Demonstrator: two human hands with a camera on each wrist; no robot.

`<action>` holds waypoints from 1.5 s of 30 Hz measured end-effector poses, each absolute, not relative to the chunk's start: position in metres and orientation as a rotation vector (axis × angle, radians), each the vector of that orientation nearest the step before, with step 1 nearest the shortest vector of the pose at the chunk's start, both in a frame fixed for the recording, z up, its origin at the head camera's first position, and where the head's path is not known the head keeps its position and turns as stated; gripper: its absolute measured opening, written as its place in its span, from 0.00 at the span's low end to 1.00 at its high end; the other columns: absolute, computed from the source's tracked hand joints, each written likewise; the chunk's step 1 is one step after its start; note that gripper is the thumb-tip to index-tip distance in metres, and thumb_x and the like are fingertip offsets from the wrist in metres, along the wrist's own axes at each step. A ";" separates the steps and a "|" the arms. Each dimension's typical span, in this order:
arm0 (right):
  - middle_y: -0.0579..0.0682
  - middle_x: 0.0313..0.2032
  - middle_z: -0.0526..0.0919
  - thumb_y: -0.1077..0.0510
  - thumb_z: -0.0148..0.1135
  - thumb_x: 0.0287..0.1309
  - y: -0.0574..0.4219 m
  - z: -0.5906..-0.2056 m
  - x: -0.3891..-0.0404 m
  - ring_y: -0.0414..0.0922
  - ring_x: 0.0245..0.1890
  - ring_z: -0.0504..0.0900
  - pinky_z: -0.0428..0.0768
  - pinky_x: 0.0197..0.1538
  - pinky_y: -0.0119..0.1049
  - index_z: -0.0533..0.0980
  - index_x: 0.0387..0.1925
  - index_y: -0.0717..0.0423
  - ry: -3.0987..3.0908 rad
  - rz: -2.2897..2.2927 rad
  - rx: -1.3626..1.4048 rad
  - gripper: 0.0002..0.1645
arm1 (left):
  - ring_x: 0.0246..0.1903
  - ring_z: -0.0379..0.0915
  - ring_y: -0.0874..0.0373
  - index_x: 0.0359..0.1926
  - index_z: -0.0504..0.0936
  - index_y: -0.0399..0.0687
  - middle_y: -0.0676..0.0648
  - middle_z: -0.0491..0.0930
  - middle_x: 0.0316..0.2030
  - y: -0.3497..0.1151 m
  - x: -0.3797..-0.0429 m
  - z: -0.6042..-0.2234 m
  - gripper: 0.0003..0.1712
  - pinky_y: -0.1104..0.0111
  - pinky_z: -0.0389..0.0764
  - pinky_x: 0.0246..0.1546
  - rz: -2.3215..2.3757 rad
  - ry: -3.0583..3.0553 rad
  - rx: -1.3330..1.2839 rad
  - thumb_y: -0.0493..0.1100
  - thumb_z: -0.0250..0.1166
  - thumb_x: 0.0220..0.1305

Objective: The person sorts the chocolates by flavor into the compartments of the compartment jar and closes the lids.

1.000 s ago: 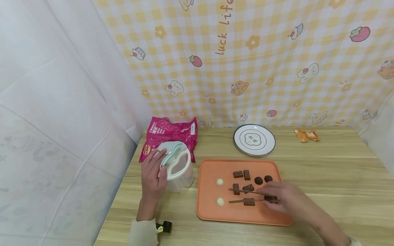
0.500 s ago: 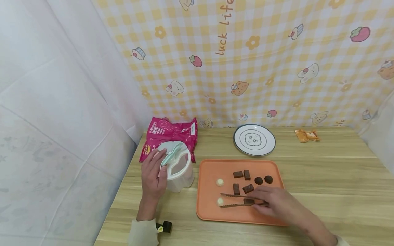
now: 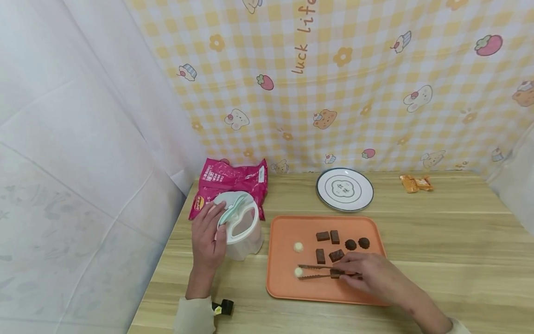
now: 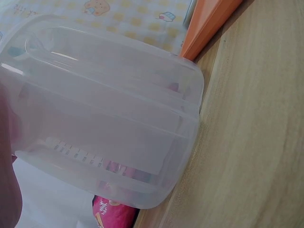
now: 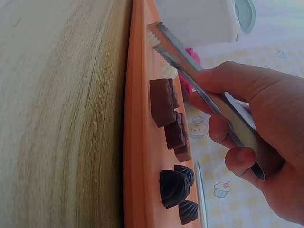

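My left hand [image 3: 207, 239] grips the upper left side of a translucent plastic container [image 3: 246, 246] with a white and mint lid, standing left of an orange tray [image 3: 283, 227]. Held in my right hand [image 3: 373, 276] are metal tongs [image 5: 240, 128], low over the tray and pointing left. Their serrated tips stand slightly apart, right at the nearer white chocolate [image 3: 298, 272]. Farther back sits another white chocolate [image 3: 298, 247]. Several brown chocolate blocks [image 3: 322, 236] and dark swirled chocolates [image 5: 174, 187] lie to the right; one block is partly covered by the tongs.
Behind the container lies a pink snack bag [image 3: 238, 174]. A blue-rimmed white plate [image 3: 363, 190] stands beyond the tray, with orange-wrapped sweets [image 3: 416, 184] to its right. A checked cloth [image 3: 367, 93] hangs at the table's back edge.
The right hand has moved left with the tongs, from over the brown blocks to the nearer white chocolate, and their tips have come slightly closer together. The left hand stays on the container.
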State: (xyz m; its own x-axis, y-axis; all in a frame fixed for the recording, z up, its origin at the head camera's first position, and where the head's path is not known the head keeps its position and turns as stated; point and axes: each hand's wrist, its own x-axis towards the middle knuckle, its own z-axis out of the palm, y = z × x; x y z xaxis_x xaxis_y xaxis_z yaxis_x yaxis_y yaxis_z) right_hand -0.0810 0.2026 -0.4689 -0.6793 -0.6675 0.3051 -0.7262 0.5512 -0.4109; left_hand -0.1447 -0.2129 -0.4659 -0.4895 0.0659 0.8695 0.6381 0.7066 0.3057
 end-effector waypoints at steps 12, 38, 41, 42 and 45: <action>0.42 0.40 0.87 0.60 0.76 0.55 0.201 -0.469 -0.081 0.27 0.27 0.75 0.74 0.27 0.25 0.90 0.45 0.51 -2.660 0.781 1.186 0.14 | 0.62 0.74 0.37 0.54 0.87 0.40 0.43 0.83 0.58 -0.214 -0.145 -0.466 0.23 0.50 0.67 0.67 -0.771 -1.990 -0.534 0.49 0.54 0.70; 0.43 0.43 0.88 0.66 0.74 0.57 0.161 -0.417 -0.108 0.30 0.31 0.83 0.77 0.27 0.21 0.88 0.47 0.52 -2.347 1.092 0.996 0.16 | 0.61 0.74 0.36 0.52 0.87 0.38 0.42 0.84 0.57 -0.213 -0.144 -0.466 0.23 0.49 0.67 0.67 -0.780 -1.964 -0.537 0.47 0.55 0.68; 0.45 0.43 0.88 0.65 0.74 0.56 0.150 -0.414 -0.113 0.31 0.32 0.85 0.80 0.30 0.22 0.89 0.46 0.54 -2.334 1.084 0.956 0.14 | 0.61 0.74 0.36 0.53 0.87 0.38 0.42 0.84 0.57 -0.213 -0.144 -0.466 0.23 0.49 0.67 0.67 -0.783 -1.966 -0.536 0.46 0.55 0.68; 0.45 0.43 0.88 0.65 0.75 0.56 0.147 -0.413 -0.114 0.31 0.32 0.85 0.80 0.31 0.22 0.89 0.46 0.55 -2.335 1.076 0.940 0.14 | 0.61 0.74 0.36 0.53 0.87 0.39 0.42 0.84 0.57 -0.213 -0.144 -0.466 0.23 0.49 0.67 0.67 -0.785 -1.967 -0.538 0.46 0.55 0.67; 0.47 0.44 0.88 0.66 0.74 0.57 0.137 -0.410 -0.118 0.33 0.34 0.87 0.82 0.33 0.22 0.88 0.46 0.57 -2.332 1.137 0.925 0.14 | 0.61 0.74 0.36 0.53 0.87 0.38 0.42 0.84 0.57 -0.213 -0.144 -0.465 0.23 0.49 0.67 0.67 -0.784 -1.969 -0.543 0.45 0.55 0.66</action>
